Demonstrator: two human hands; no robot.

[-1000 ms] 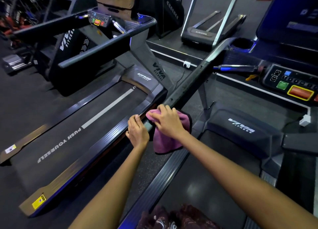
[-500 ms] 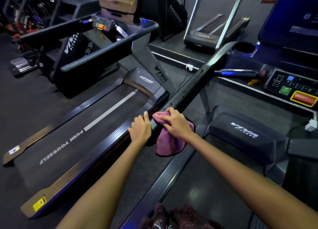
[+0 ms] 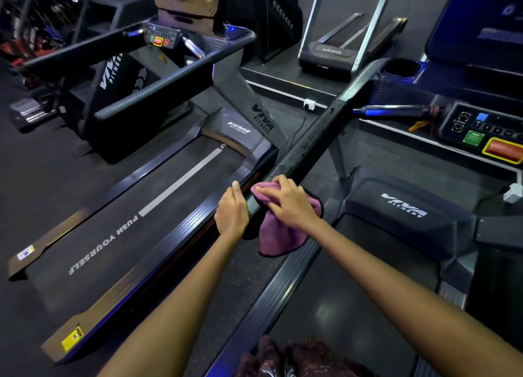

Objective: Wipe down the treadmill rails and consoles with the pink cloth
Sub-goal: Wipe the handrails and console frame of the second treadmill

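Left hand [image 3: 232,211] is flat beside the near end of the rail [image 3: 314,138], fingers straight, holding nothing. Right hand [image 3: 288,199] curls over the cloth [image 3: 278,235], pressing it on the rail's near end, the rest hanging below. Over the last second both hands have barely shifted, so the wipe looks stuck at this end, with the long rail and console [image 3: 486,133] probably still to do. Dark gym floor [image 3: 42,184], another treadmill [image 3: 141,206] at left.
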